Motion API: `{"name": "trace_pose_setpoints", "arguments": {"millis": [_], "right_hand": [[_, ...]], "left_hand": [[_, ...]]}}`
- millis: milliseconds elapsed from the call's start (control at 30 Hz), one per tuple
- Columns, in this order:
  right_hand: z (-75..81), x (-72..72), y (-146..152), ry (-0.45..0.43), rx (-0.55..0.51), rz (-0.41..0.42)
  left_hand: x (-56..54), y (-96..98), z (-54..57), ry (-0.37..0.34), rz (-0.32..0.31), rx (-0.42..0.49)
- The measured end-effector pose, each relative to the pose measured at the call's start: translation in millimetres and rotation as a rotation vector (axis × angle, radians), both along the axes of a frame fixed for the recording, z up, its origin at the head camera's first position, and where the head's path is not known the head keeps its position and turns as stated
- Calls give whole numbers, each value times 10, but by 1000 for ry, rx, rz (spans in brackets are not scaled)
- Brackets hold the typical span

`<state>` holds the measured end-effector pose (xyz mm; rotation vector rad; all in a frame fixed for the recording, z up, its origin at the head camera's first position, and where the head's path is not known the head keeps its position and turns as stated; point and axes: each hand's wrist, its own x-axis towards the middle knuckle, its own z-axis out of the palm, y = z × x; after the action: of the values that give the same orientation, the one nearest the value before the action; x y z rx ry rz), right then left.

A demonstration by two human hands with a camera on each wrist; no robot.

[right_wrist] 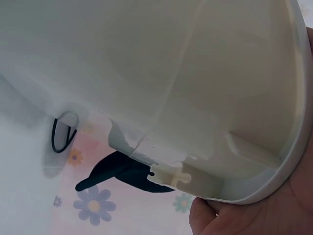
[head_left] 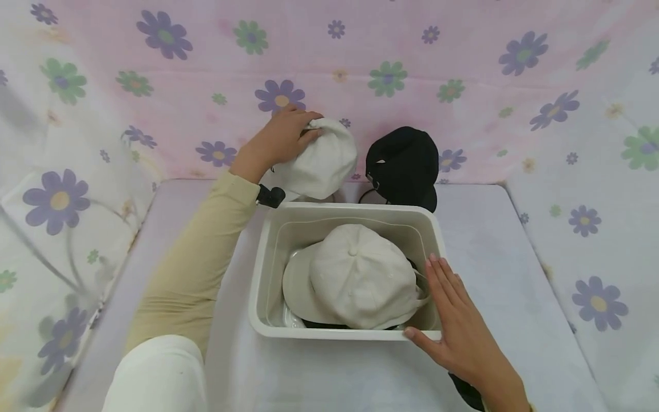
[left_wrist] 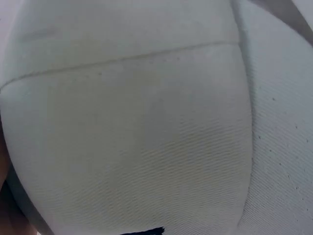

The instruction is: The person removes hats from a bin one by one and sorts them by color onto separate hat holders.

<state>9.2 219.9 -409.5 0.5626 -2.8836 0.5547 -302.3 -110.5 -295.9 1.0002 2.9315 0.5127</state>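
Note:
My left hand (head_left: 283, 137) reaches past the bin and pinches the edge of a white cap (head_left: 329, 160) between thumb and fingers. Close up, the pale fabric and seams of this cap (left_wrist: 132, 122) fill the left wrist view. A cream baseball cap (head_left: 360, 274) lies crown up in a light plastic bin (head_left: 355, 207), its brim to the left, with something dark partly hidden under it. My right hand (head_left: 460, 317) rests on the bin's right rim with fingers straight. The right wrist view shows this hand (right_wrist: 264, 215) along the bin's rim (right_wrist: 293, 161).
Behind the bin, right of the white cap, a black cap (head_left: 407, 163) stands tilted, with a thin dark loop (head_left: 369, 193) below it. A pale cloth covers the table (head_left: 484, 252). Flower-printed fabric (head_left: 329, 68) hangs close at the back and both sides.

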Motion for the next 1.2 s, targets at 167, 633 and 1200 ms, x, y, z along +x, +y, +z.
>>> {"name": "trace_pose_setpoints", "arguments": {"millis": [167, 633, 1200], "right_hand": [[7, 11, 5, 1, 2, -3], [19, 8, -12, -28, -5, -13], [28, 8, -11, 0, 4, -3]], "left_hand": [[3, 26, -24, -25, 6, -34], [-28, -145, -76, -258, 101, 172], [123, -277, -167, -293, 107, 164]]}}
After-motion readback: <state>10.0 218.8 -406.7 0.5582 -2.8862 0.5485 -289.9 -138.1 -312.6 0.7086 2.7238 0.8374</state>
